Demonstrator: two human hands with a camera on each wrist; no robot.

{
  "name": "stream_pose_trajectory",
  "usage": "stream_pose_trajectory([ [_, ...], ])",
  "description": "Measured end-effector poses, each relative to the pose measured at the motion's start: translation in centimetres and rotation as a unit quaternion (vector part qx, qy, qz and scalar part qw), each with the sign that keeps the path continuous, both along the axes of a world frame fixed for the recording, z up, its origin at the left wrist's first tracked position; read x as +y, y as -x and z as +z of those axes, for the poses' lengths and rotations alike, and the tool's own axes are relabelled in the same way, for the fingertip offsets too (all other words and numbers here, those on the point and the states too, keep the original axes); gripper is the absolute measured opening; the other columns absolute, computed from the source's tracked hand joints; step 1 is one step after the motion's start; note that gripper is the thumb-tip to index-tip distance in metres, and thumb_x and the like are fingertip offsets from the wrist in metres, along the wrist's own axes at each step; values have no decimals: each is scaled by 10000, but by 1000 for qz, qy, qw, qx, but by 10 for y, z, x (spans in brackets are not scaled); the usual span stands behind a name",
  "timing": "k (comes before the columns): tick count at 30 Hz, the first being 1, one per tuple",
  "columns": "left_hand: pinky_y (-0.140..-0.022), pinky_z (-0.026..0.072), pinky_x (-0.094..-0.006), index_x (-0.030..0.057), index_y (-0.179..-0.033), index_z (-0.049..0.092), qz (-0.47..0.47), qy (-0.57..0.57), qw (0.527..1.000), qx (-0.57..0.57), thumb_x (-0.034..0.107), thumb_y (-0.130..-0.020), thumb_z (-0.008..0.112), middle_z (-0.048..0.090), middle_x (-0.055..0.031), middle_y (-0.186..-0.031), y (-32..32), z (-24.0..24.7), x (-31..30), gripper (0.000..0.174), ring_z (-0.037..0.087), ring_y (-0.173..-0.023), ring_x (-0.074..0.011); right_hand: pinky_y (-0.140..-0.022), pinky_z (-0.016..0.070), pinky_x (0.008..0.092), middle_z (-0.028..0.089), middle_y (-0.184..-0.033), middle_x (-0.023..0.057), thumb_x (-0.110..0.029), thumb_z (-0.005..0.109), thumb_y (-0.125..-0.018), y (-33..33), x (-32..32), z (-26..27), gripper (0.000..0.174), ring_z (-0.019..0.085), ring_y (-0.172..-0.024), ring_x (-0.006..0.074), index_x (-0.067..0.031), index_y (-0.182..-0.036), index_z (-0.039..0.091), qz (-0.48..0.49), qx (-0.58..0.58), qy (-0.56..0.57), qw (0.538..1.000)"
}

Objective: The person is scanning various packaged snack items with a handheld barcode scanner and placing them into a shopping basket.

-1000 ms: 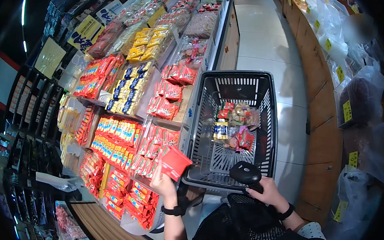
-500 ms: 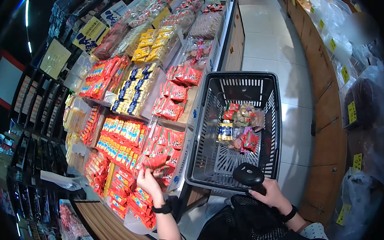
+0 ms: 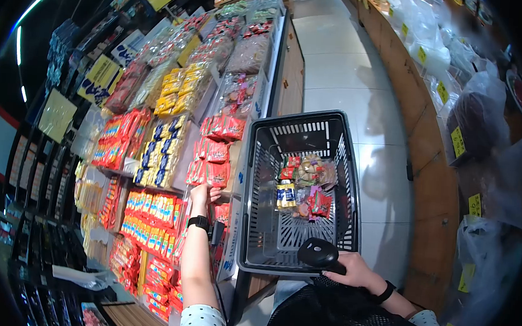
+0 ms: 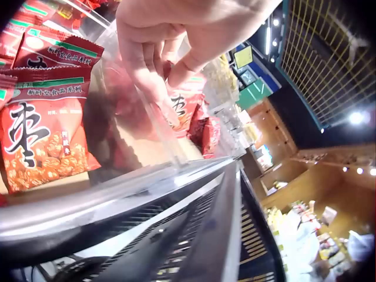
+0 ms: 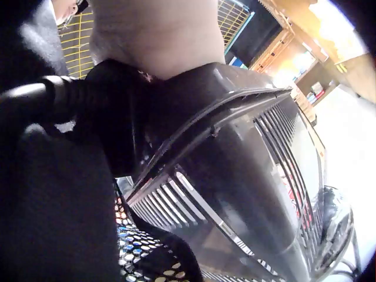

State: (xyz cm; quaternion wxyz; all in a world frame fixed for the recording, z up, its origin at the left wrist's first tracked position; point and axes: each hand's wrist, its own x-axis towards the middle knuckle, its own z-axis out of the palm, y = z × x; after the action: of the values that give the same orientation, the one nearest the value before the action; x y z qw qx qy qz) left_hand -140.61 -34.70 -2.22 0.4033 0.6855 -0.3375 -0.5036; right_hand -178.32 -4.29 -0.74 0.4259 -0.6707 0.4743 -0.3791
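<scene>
Shelf bins (image 4: pixel 174 154) (clear-walled) hold red packets (image 3: pixel 210 170) just beside the left hand (image 3: pixel 201 194).

One black slatted plastic basket (image 3: pixel 258 193), one black handheld scanner (image 3: pixel 320 254), two black wrist straps (image 3: pixel 198 222), red snack packets (image 3: pixel 215 172) beyond counting.

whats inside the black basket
A heap of snack packets, red, yellow and clear, lies on the floor of the basket. The right hand and its scanner cover part of the near wall.
</scene>
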Motion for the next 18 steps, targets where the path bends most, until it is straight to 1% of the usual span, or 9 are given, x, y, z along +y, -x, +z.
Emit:
stream_pose_trajectory([
  [3,-394,497,-303,-30,-862,544,-83,-29,978,-189,131,-826,484,645,-168,-704,-12,1,-17,176,631,-518,-219,-686,483,357,604,-806,133,-290,662,-727,4,1,-5,328,595,-746,312,-45,-940,615,2,7,-12,1000],
  [5,-477,513,-341,-43,-958,526,-102,-67,925,-360,150,-808,540,641,-183,-833,5,12,-15,245,644,-610,-256,-681,481,359,599,-796,134,-304,656,-732,4,-3,-4,325,592,-737,310,-43,-921,615,3,4,-6,1000],
  [7,-636,514,-378,-41,-1068,492,-41,193,715,-670,156,-773,586,593,-193,-976,51,33,13,367,624,-770,-308,-676,479,363,595,-790,137,-311,650,-738,2,-6,-4,319,588,-730,311,-42,-906,614,2,17,-2,1000],
  [9,-754,463,-417,7,-1157,463,-104,354,701,-610,147,-779,567,565,-183,-1058,101,41,25,416,579,-888,-337,-672,477,365,591,-782,136,-309,644,-744,3,-9,-2,314,584,-726,313,-39,-902,611,5,14,5,1000],
  [11,-734,466,-409,30,-1062,545,-204,250,786,-527,200,-796,558,607,-163,-963,134,54,36,316,591,-852,-329,-673,477,364,589,-780,138,-311,642,-746,0,-10,0,318,584,-729,313,-37,-903,610,1,8,3,1000],
  [14,-692,481,-404,40,-813,646,-401,217,753,-475,386,-815,518,637,-159,-797,189,6,52,369,615,-774,-329,-673,477,364,587,-776,140,-314,637,-749,1,-12,-2,322,582,-730,315,-33,-904,608,-7,3,8,1000],
  [15,-709,483,-403,50,-845,650,-512,53,705,-488,480,-810,484,638,-174,-833,220,-13,67,462,620,-802,-321,-672,477,364,587,-774,141,-315,636,-749,2,-11,-4,324,581,-729,317,-33,-904,608,-13,1,14,1000],
  [17,-737,478,-419,19,-882,643,-577,-13,712,-400,602,-808,416,634,-213,-808,239,-33,71,630,615,-819,-351,-670,476,366,584,-768,142,-316,633,-750,4,-11,-6,322,579,-726,319,-34,-903,608,-29,-3,11,1000],
  [18,-738,480,-422,-17,-918,623,-558,55,672,-484,647,-796,393,632,-224,-803,247,-99,81,713,615,-820,-360,-667,475,367,581,-762,144,-316,631,-750,6,-10,-7,319,577,-722,322,-36,-901,608,-36,-7,9,999],
])
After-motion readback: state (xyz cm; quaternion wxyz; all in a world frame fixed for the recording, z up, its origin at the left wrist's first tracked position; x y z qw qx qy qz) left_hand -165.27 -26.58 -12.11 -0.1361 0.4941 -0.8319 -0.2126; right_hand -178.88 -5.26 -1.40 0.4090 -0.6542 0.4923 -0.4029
